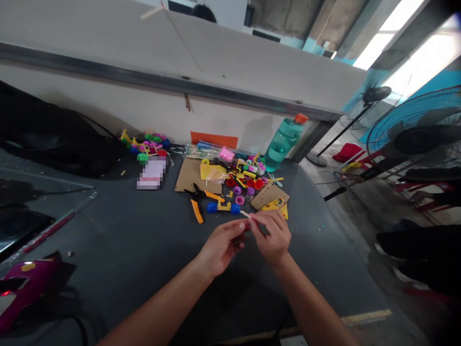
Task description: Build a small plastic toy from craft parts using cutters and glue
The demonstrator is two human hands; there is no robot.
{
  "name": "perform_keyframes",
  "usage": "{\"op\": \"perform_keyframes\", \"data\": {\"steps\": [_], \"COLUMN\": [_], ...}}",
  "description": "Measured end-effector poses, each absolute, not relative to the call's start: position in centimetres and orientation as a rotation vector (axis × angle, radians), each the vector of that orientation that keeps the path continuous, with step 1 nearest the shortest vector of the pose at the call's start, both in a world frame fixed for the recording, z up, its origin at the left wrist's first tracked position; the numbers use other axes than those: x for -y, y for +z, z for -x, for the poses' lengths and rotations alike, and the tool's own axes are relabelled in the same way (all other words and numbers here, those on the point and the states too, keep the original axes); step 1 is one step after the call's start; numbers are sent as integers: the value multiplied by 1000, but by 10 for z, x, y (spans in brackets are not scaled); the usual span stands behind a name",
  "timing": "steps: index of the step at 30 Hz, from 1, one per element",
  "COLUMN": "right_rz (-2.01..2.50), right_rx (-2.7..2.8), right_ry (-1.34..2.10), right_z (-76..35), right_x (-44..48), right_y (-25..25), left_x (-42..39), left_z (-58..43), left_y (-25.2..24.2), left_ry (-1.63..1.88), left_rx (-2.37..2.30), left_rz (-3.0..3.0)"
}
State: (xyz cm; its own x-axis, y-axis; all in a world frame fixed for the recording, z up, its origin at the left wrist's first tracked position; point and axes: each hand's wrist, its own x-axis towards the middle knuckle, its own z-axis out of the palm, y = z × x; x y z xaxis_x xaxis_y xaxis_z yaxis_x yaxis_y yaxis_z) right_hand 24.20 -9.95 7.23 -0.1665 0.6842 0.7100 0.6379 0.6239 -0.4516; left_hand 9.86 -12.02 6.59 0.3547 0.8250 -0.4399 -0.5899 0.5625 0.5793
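Observation:
Over the dark tabletop my two hands meet just in front of a small yellow piece with blue wheels (224,207). A thin whitish stick (245,214) pokes out of the pinched fingers of my right hand (272,235). My left hand (223,245) is closed beside it, thumb against fingertips; what it grips, if anything, is hidden. Orange-handled pliers (196,209) lie spread to the left of the wheeled piece. Purple and pink rings (239,199) sit just beyond it, near a piece of cardboard (268,194) and a yellow packet (279,206).
A teal water bottle (283,146) stands at the back right by the low wall. Colourful plastic parts (252,175) are heaped before it. At left lie a black bag (54,134) and a magenta device (29,288). A large fan (414,139) stands beyond the table's right edge.

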Motion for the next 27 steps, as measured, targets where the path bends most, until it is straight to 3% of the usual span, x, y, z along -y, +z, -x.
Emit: {"op": "perform_keyframes", "data": {"steps": [3,9,15,19,27], "right_rz": [1257,1407,1395,1457,1377], "right_rx": [1698,1695,1707,1809,2281], "right_ry": [276,780,1095,1091,590], "right_z": [-241,-229,-216,-218,-212], "right_x": [82,45,25,21,20], "right_y": [75,67,53,54,62], "left_x": [113,75,61,61,58], "left_z": [-80,-24,-11,-10,-7], "left_y": [65,51,25,10,2], "left_ry": [898,1347,1178,1021,980], "left_rx": [-970,-1604,-1744,-1752,-1646], "left_rz": [-705,-1422,-2006,-2133,-2234]}}
